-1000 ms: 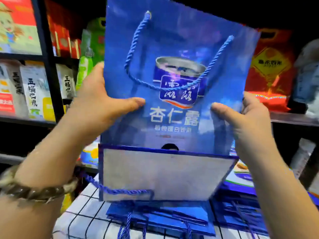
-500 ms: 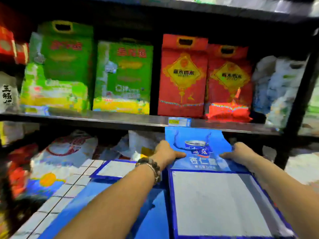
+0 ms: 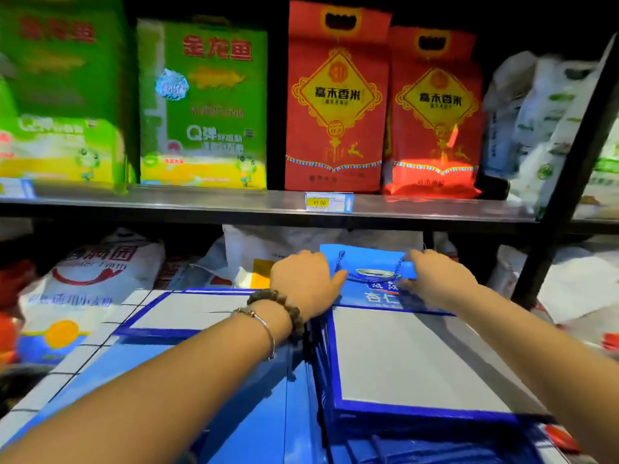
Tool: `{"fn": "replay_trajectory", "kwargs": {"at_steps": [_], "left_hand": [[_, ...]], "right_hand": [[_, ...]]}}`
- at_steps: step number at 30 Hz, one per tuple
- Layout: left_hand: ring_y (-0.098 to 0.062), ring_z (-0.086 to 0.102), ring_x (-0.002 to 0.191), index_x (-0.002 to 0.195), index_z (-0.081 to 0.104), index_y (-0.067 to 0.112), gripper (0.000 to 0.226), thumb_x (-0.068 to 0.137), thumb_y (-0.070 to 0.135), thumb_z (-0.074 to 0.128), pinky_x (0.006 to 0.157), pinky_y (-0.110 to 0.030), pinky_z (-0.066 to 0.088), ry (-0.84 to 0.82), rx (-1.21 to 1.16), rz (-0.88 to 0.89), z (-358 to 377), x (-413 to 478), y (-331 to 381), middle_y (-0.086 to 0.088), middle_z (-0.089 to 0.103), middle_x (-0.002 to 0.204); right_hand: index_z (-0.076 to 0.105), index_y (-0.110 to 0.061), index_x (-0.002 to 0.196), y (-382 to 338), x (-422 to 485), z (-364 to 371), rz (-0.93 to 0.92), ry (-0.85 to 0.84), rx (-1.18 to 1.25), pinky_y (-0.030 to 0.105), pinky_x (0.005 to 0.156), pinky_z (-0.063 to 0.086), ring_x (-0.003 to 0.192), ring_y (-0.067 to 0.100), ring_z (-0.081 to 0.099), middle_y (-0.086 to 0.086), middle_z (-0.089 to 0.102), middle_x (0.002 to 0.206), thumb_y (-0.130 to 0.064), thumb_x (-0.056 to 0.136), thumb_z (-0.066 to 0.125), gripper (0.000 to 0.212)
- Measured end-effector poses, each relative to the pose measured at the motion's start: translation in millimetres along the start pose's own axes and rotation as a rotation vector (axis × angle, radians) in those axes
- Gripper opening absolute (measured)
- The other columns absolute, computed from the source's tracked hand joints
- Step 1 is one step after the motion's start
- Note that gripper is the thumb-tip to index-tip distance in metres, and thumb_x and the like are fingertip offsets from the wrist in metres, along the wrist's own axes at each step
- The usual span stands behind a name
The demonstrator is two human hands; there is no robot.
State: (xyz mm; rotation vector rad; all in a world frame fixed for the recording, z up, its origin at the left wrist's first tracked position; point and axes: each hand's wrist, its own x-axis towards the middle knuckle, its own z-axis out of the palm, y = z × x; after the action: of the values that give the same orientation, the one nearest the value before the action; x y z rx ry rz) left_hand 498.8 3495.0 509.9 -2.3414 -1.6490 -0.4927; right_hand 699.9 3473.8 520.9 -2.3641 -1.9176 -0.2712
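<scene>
A blue paper gift bag [image 3: 370, 262] with a rope handle and a printed can lies flat on top of a stack of the same bags [image 3: 395, 426], its grey folded bottom panel [image 3: 402, 356] facing me. My left hand [image 3: 303, 283], with bead bracelets on the wrist, holds the bag's left edge with the thumb laid on its blue face. My right hand [image 3: 438, 279] holds the right edge, thumb on the face too. The fingers of both hands are hidden behind the bag's sides.
A second flat bag [image 3: 187, 309] lies left of the stack on a white checked surface [image 3: 77, 356]. The metal shelf [image 3: 234, 204] above carries green rice bags [image 3: 204, 105] and red rice bags [image 3: 335, 102]. White sacks [image 3: 90, 279] lie behind. A black post [image 3: 552, 212] stands at right.
The bag was upright in front of my face a second ago; both hands have lowered it flat onto the stack and pushed it away toward the shelf.
</scene>
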Motion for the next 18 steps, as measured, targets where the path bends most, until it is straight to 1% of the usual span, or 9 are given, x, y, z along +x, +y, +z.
{"fn": "replay_trajectory", "kwargs": {"at_steps": [1,3,5,6,8,10,12,16,18], "left_hand": [[-0.029,0.056,0.102,0.106,0.055,0.011,0.047,0.092,0.052,0.036,0.077,-0.035,0.042,-0.011,-0.054,0.029,-2,-9,4,-0.012,0.057,0.113],[-0.030,0.049,0.113,0.113,0.052,0.011,0.046,0.091,0.049,0.038,0.091,-0.037,0.040,-0.176,-0.213,0.134,-1,-33,17,-0.013,0.051,0.124],[-0.028,0.030,0.133,0.132,0.040,0.009,0.054,0.094,0.046,0.032,0.108,-0.040,0.026,-0.393,-0.241,0.268,8,-49,27,-0.014,0.032,0.146],[-0.027,0.020,0.139,0.138,0.031,0.008,0.058,0.094,0.046,0.027,0.111,-0.041,0.019,-0.474,-0.228,0.309,14,-51,30,-0.014,0.022,0.151],[-0.030,0.017,0.139,0.139,0.028,0.003,0.063,0.094,0.046,0.018,0.110,-0.043,0.018,-0.572,-0.238,0.323,23,-53,31,-0.018,0.020,0.150],[-0.028,0.014,0.140,0.142,0.023,0.004,0.059,0.097,0.043,0.017,0.114,-0.041,0.016,-0.625,-0.271,0.268,30,-56,31,-0.017,0.015,0.152],[-0.026,0.008,0.143,0.145,0.015,0.005,0.059,0.099,0.042,0.016,0.116,-0.039,0.011,-0.665,-0.272,0.250,35,-58,32,-0.016,0.007,0.155],[-0.029,0.014,0.140,0.141,0.021,0.004,0.059,0.098,0.044,0.015,0.113,-0.043,0.018,-0.706,-0.257,0.233,38,-56,34,-0.019,0.014,0.151],[-0.026,0.010,0.142,0.144,0.017,0.006,0.060,0.098,0.045,0.013,0.114,-0.044,0.012,-0.695,-0.197,0.240,37,-58,33,-0.015,0.010,0.154]], "right_hand": [[0.043,-0.014,0.129,-6,-3,-3,-0.046,-0.046,0.052,0.038,0.093,0.042,0.117,0.030,0.049,0.012,0.050,0.129,-0.040,0.090,0.051,0.048],[0.048,-0.013,0.125,-17,-19,-3,-0.158,-0.214,0.058,0.034,0.095,0.039,0.119,0.029,0.047,0.011,0.052,0.131,-0.036,0.096,0.040,0.038],[0.049,-0.012,0.126,-23,-35,9,-0.227,-0.376,0.041,0.033,0.100,0.034,0.124,0.028,0.044,0.010,0.049,0.135,-0.036,0.098,0.032,0.041],[0.047,-0.012,0.128,-23,-41,17,-0.245,-0.427,0.052,0.035,0.103,0.032,0.127,0.028,0.041,0.010,0.046,0.138,-0.037,0.099,0.030,0.042],[0.038,-0.010,0.136,-22,-48,34,-0.285,-0.467,0.053,0.041,0.109,0.024,0.136,0.027,0.030,0.010,0.035,0.145,-0.039,0.099,0.025,0.048],[0.017,-0.016,0.146,-23,-55,44,-0.270,-0.491,0.005,0.047,0.114,0.011,0.144,0.022,0.008,0.006,0.011,0.156,-0.044,0.098,0.019,0.056],[0.002,-0.022,0.148,-26,-60,49,-0.251,-0.507,-0.008,0.047,0.114,0.003,0.144,0.019,-0.005,0.004,-0.007,0.157,-0.047,0.098,0.016,0.058],[-0.004,-0.023,0.147,-29,-62,49,-0.228,-0.526,0.003,0.046,0.114,0.000,0.144,0.019,-0.008,0.002,-0.013,0.156,-0.049,0.097,0.015,0.060],[-0.004,-0.023,0.148,-31,-63,50,-0.223,-0.522,0.008,0.047,0.114,0.000,0.144,0.020,-0.008,0.002,-0.014,0.156,-0.050,0.097,0.014,0.060]]}}
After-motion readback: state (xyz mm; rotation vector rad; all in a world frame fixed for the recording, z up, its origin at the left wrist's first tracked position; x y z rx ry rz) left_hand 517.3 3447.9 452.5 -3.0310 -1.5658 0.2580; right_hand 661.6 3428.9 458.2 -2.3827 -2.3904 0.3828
